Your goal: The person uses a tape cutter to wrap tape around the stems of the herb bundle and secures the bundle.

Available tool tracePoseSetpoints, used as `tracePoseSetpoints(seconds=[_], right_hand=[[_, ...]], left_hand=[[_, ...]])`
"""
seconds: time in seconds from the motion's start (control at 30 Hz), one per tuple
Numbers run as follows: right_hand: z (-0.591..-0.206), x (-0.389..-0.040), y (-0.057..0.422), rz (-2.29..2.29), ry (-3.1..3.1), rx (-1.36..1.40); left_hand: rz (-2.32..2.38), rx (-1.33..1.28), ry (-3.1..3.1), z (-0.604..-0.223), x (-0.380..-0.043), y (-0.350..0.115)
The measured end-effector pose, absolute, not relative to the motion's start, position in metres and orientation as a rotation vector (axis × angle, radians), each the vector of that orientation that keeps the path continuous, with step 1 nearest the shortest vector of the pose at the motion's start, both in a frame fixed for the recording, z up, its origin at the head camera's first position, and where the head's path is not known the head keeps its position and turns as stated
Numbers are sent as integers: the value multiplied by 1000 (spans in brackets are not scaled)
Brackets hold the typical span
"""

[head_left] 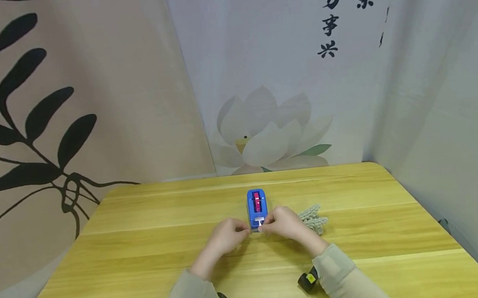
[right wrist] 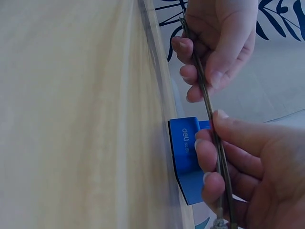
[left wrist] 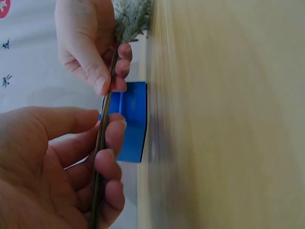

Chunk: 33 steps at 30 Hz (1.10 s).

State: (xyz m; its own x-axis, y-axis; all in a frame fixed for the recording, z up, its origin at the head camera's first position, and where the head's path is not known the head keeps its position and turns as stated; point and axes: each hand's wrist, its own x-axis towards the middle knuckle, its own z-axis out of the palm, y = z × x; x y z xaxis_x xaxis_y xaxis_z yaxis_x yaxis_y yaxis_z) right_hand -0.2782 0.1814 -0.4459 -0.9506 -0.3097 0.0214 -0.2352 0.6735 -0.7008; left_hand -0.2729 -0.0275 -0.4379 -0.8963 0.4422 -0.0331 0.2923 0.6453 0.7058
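Note:
Thin brown stems (left wrist: 101, 138) with fuzzy grey-green heads (head_left: 313, 219) form a small bunch of dried flowers, lying crosswise between both hands. My left hand (head_left: 229, 235) pinches the stems toward their bare end, fingers curled under them. Nearer the heads, my right hand (head_left: 286, 222) grips the same stems between thumb and fingers. Right behind the fingertips stands a blue tape dispenser (head_left: 252, 208) with a red wheel. In the right wrist view, the dispenser (right wrist: 186, 162) shows beyond the stems. Whether any tape touches the stems I cannot tell.
The wooden table (head_left: 146, 250) carries the dispenser, its far edge close to a printed curtain (head_left: 143, 105). Black wrist devices (head_left: 308, 279) sit at both cuffs. Another curtain (head_left: 438, 105) hangs along the right side.

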Motion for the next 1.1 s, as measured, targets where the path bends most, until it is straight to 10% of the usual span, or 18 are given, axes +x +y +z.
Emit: tracePoseSetpoints(seconds=[1.1], right_hand=[[-452,-280,183,-1149,2773,-454]], left_hand=[[1230,485,2587,-441,-332,-8]])
